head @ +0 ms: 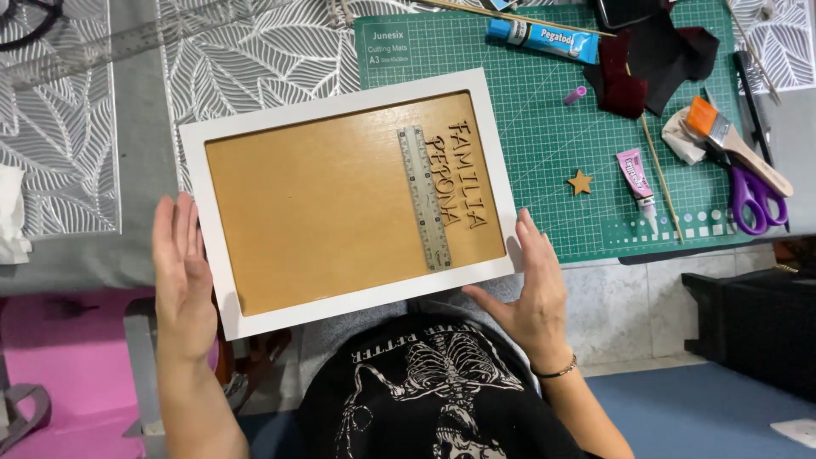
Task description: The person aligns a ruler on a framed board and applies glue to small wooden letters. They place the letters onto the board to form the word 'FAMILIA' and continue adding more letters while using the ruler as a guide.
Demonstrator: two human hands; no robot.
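On the green cutting mat (544,127), a blue glue tube (544,37) lies at twelve o'clock. Dark red fabric scraps (654,64) sit at one o'clock, a small wooden star (580,182) and pink tube (635,174) near centre. At three o'clock lie a paintbrush (735,143) and purple scissors (751,195).

black cloth (671,51) and clear ruler (127,38) cut off, perhaps partly hidden.
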